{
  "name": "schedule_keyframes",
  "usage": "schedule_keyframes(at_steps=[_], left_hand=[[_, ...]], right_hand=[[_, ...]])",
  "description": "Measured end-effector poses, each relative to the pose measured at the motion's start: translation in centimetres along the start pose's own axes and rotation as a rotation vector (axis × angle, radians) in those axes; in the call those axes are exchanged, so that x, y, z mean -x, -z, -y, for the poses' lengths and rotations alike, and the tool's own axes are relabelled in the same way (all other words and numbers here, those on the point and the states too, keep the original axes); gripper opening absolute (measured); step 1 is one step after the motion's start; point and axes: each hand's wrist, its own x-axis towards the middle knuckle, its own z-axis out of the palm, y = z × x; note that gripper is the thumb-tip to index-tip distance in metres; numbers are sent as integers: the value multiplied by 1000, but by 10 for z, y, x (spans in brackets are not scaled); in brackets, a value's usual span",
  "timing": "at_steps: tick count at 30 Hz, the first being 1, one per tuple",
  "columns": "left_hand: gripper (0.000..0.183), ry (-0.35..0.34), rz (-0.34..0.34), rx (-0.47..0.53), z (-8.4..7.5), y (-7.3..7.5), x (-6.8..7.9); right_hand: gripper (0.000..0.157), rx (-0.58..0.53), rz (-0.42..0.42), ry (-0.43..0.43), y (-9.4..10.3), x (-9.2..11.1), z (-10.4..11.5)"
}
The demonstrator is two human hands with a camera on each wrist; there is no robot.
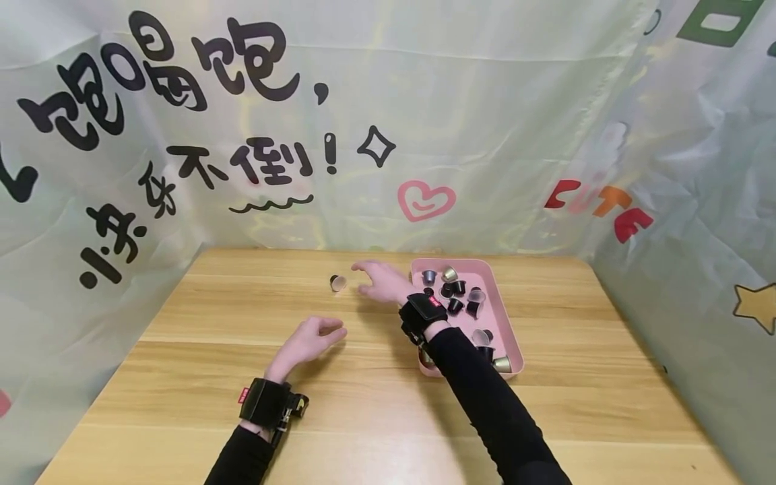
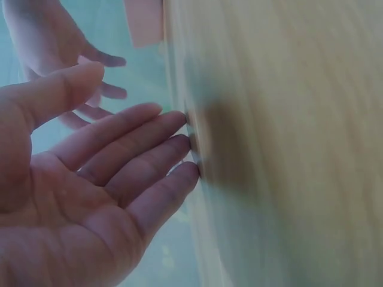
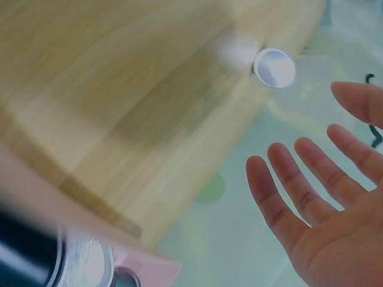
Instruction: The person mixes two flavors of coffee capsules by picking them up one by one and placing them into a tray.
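A lone coffee capsule [image 1: 338, 283] lies on its side on the wooden table, its pale foil lid facing right. My right hand [image 1: 383, 281] hovers just right of it, fingers spread and touching nothing. In the right wrist view the capsule [image 3: 275, 67] shows its round lid, apart from the fingers [image 3: 267, 194]. My left hand [image 1: 306, 345] is held nearer the front, to the left, with loosely bent fingers and nothing in them. The left wrist view shows its palm [image 2: 66, 221] bare.
To the right stands a shallow pink tray [image 1: 508, 316] with several black, gold and blue-grey capsules, partly covered by my right forearm. A printed cloth backdrop [image 1: 485, 121] rises behind the wooden table [image 1: 364, 424] and along its sides.
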Motion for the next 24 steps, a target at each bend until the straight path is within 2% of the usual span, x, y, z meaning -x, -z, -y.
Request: schedule_keyframes(at_steps=[5,13,21,24], left_hand=[[40,4,2,-14,3,3,0],[37,-19,20,-25,6,7,1],[36,-11,31,-17,6,9,2],[37,0,29,-10,6,9,2]], right_hand=[[57,-5,19,17,-12,-15,3],[56,76,49,37,-29,-29,2],[54,167,126,-6,-36,-37,5],[52,208,154,1,-38,-39,6]])
